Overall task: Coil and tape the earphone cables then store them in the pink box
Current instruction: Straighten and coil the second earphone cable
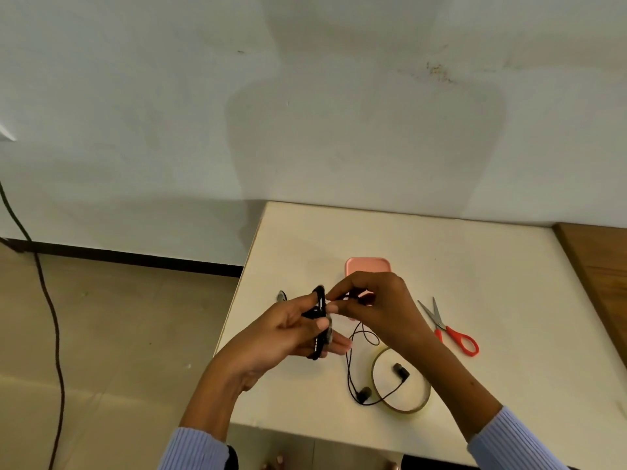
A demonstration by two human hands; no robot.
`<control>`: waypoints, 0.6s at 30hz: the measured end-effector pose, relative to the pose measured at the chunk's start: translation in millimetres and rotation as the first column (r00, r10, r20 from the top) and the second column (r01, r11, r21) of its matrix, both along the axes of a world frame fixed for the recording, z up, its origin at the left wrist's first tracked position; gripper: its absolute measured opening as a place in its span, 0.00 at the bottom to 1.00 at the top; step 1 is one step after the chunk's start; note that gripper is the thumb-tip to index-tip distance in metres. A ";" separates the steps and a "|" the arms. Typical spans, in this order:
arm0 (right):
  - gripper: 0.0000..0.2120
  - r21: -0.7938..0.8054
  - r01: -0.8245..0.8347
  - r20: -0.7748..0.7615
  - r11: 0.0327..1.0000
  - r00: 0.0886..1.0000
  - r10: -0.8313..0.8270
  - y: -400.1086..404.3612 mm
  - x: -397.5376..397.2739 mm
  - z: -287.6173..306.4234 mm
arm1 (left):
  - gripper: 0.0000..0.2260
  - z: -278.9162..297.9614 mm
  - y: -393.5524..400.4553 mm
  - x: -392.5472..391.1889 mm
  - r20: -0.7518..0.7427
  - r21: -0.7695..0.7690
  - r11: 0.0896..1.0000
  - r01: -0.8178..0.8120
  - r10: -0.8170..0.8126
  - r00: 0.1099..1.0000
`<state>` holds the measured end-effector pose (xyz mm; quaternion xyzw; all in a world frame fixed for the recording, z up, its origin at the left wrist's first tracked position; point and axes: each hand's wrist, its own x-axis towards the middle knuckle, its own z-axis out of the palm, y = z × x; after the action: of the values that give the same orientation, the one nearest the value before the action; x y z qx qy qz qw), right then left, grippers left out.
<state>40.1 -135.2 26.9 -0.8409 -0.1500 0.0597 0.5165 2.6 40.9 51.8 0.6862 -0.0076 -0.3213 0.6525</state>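
A black earphone cable (pixel 319 320) is wound in loops around the spread fingers of my left hand (pixel 291 330), held above the table's left edge. My right hand (pixel 376 303) pinches a strand of that cable just right of the loops. The loose end hangs down to the table, and its two black earbuds (pixel 400 370) lie inside and beside a roll of clear tape (pixel 402 407). The pink box (pixel 368 266) stands behind my right hand, partly hidden by it.
Red-handled scissors (pixel 448 329) lie on the white table (pixel 475 266) to the right of my hands. A small dark object (pixel 281 296) sits near the table's left edge. A wooden surface (pixel 600 266) adjoins the table at right. A dark cord (pixel 51 317) hangs over the floor at left.
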 end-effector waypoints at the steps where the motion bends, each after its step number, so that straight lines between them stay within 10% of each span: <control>1: 0.04 0.032 0.010 -0.015 0.999 1.000 -0.010 -1.6 0.9 1.0 | 0.14 2.1 0.8 0.0 -0.013 -0.012 1.000 0.017 -0.017 1.000; 18: 0.07 0.254 0.233 -0.292 0.939 0.944 -0.155 -2.7 1.6 6.3 | 0.19 12.4 9.7 -3.0 -0.061 -0.346 0.927 0.144 -0.175 0.983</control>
<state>41.7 -137.9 33.2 -0.7526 -0.0015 0.0989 0.6510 -0.4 50.7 64.2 0.5450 -0.0890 -0.3979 0.7326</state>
